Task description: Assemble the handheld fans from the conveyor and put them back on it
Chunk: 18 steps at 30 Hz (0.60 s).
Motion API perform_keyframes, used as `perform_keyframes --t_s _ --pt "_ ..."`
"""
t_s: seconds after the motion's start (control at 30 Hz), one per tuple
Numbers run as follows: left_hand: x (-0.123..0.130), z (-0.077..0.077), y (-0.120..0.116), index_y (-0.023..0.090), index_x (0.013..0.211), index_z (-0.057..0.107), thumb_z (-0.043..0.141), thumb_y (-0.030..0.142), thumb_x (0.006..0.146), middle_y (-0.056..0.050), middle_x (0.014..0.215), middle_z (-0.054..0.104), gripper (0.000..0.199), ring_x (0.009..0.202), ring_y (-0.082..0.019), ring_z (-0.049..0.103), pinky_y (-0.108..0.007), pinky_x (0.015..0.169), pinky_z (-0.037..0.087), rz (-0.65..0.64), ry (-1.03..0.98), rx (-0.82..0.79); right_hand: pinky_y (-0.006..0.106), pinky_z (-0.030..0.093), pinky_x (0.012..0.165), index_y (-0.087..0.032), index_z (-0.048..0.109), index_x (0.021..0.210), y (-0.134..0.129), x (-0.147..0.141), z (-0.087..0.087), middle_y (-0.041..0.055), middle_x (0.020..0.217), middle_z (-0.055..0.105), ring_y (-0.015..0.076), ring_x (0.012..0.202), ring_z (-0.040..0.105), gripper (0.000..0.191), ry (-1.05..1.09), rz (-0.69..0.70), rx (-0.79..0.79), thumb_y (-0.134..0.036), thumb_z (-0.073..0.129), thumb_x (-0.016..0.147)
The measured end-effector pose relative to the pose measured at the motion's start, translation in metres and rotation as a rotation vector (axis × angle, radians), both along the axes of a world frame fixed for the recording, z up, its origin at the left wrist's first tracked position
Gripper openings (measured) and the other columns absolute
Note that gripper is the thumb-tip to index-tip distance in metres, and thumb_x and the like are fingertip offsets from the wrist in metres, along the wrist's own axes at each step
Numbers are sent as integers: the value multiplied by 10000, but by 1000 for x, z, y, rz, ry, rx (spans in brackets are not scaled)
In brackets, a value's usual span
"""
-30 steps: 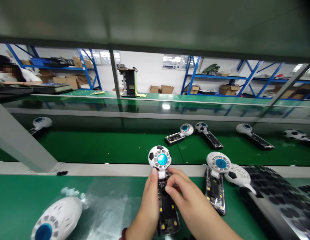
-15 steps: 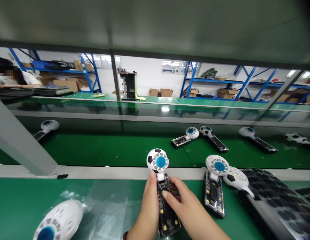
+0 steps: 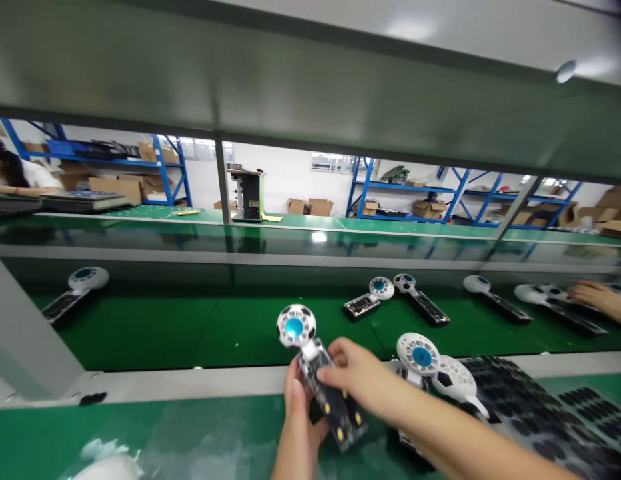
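Observation:
A handheld fan (image 3: 335,400) with a football-patterned white head, a blue centre and a clear-faced black body is held in front of me, tilted so its head leans left. My left hand (image 3: 297,413) is closed around its body from the left and below. My right hand (image 3: 363,377) grips the same body from the right, thumb lying on its face. Beside my right forearm, another fan (image 3: 419,353) rests on the bench, its lower body partly hidden by that arm. A white football-patterned fan head (image 3: 455,380) lies right next to it.
Several fans, such as one fan (image 3: 363,303), lie on the green conveyor belt (image 3: 165,333) ahead. A co-worker's hand (image 3: 597,297) reaches in at the right. Black sheets of round pieces (image 3: 520,393) cover the bench's right side. A grey post (image 3: 35,333) stands left; a shelf (image 3: 290,87) hangs overhead.
My hands have lifted and tilted the fan, its head going left, and its blue centre now looks brighter. A co-worker's hand has appeared at the right. The camera view has tipped upward.

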<state>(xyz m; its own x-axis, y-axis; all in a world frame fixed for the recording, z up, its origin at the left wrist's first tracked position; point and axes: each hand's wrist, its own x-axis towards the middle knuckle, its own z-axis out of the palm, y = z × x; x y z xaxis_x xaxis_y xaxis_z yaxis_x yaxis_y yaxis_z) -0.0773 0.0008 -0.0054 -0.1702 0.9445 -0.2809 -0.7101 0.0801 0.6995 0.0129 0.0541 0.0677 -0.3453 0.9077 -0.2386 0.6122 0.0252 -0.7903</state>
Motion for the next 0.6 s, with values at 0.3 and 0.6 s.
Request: perform_keyframes --t_s 0.3,0.6 --pt "5 7 -7 199 1130 395 384 688 668 -163 1269 337 673 1177 -295 311 -392 772 435 -23 85 -103 469 384 885 -187 475 1154 128 29 8 68 1241 454 233 1074 475 321 -653 26 479 -280 509 848" --pt "16 2 -12 146 711 594 583 548 637 -92 786 581 409 843 -235 525 -310 668 427 -50 227 -48 429 398 875 -177 532 1075 91 58 30 60 1140 541 210 1038 505 232 -857 464 659 -192 511 843"
